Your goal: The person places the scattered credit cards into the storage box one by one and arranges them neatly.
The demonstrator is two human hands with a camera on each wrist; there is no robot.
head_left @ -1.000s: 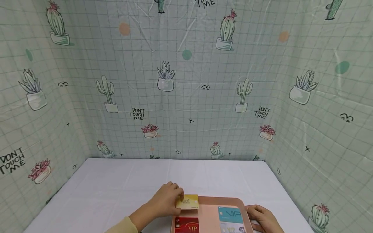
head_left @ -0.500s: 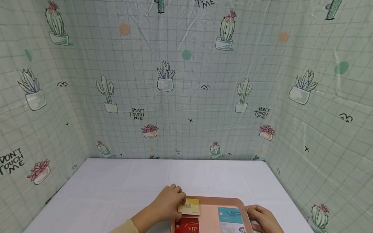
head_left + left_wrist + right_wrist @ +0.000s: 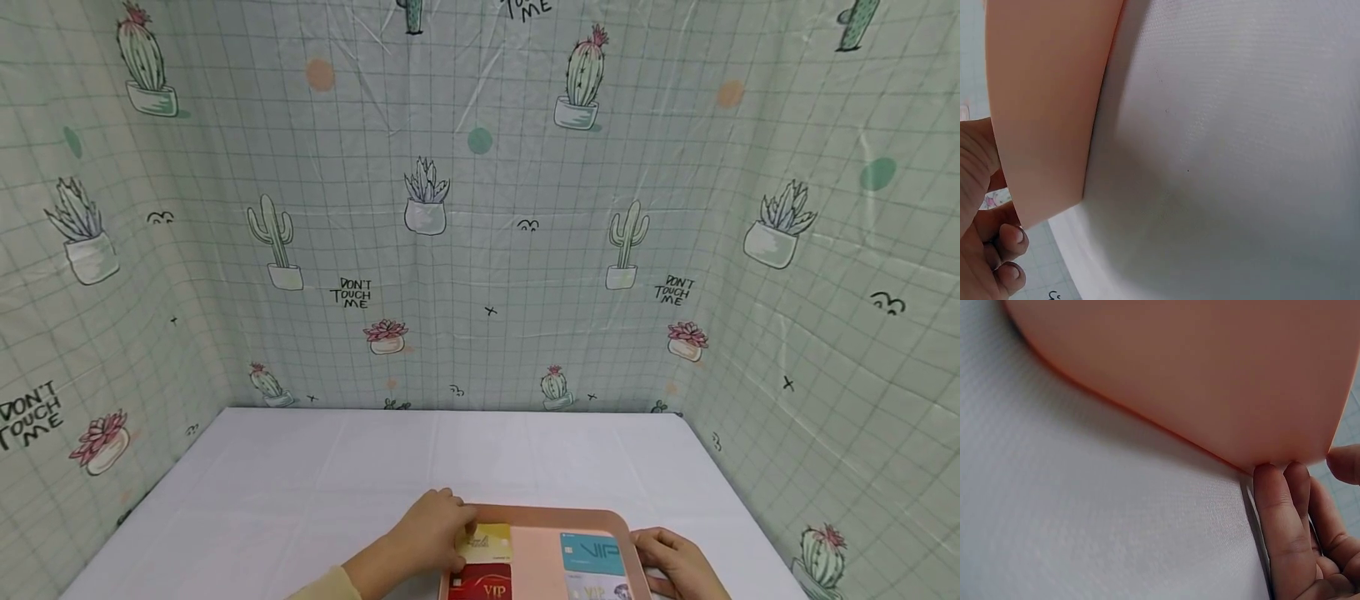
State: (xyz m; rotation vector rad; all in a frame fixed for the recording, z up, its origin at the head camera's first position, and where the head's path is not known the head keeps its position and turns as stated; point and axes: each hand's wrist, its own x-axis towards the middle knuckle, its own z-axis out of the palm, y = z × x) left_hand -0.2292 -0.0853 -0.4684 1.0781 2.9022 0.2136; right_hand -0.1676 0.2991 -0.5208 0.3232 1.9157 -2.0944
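Observation:
My left hand reaches over the far left corner of a pink tray. It pinches the left edge of a yellow card, which lies at the tray floor just behind a red VIP card. The left wrist view shows the left fingers by the tray's rim, with the card hidden there. My right hand holds the tray's right side. In the right wrist view, its fingertips press the outer wall and the thumb meets the rim.
A blue VIP card lies in the tray's right part, with a white VIP card in front of it. The tray stands on a white table, and the lower frame edge cuts it off. Cactus-print cloth surrounds the table.
My left hand has brought the yellow card down and nearer, from above the tray's far rim into the tray behind the red card. My right hand stays at the tray's right side.

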